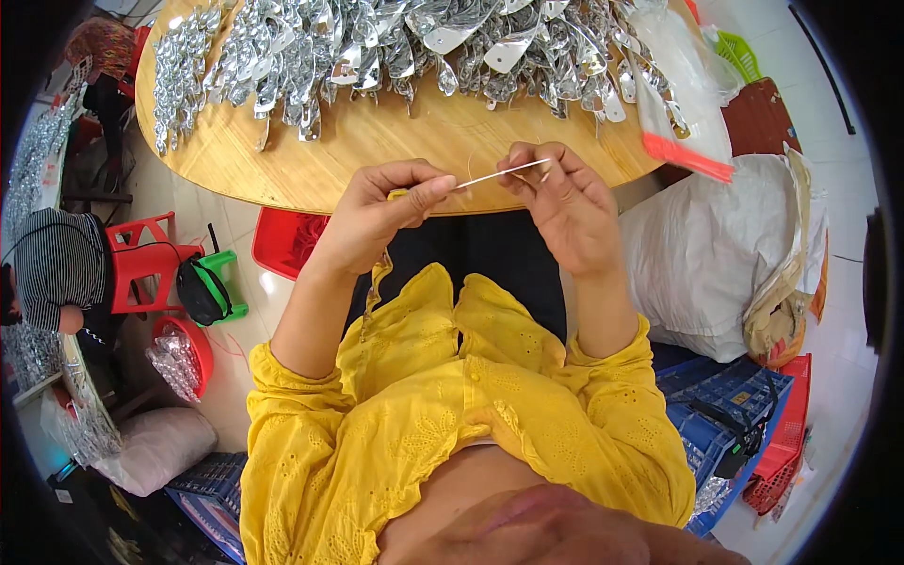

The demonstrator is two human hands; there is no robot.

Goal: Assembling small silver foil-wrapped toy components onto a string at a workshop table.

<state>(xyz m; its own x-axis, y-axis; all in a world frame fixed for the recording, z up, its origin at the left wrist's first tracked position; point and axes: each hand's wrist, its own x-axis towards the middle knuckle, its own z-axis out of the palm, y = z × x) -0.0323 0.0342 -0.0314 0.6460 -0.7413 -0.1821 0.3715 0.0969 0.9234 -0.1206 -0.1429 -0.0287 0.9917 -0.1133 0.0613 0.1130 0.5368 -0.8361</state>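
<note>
Above the near edge of the table, my left hand (397,205) is closed in a pinch on the left end of a thin white rod (494,176). The fingers of my right hand (572,209) are closed around the rod's other end, which slants slightly upward. A fine thread or wire curves near the rod; its ends are too thin to follow. Below my left hand hangs a narrow yellowish-brown strip (377,282); where it is fastened is hidden. Beyond both hands, shiny silver twisted leaf-shaped pieces (504,52) with small holes lie heaped on the wooden table (433,141).
Clear plastic with a bright red edge (687,155) hangs over the table's right side. At right stand a large white sack (706,254) and blue crates (725,400). A red bin (278,243) sits under the table. At left, a person in stripes (61,259) is beside red stools (146,264).
</note>
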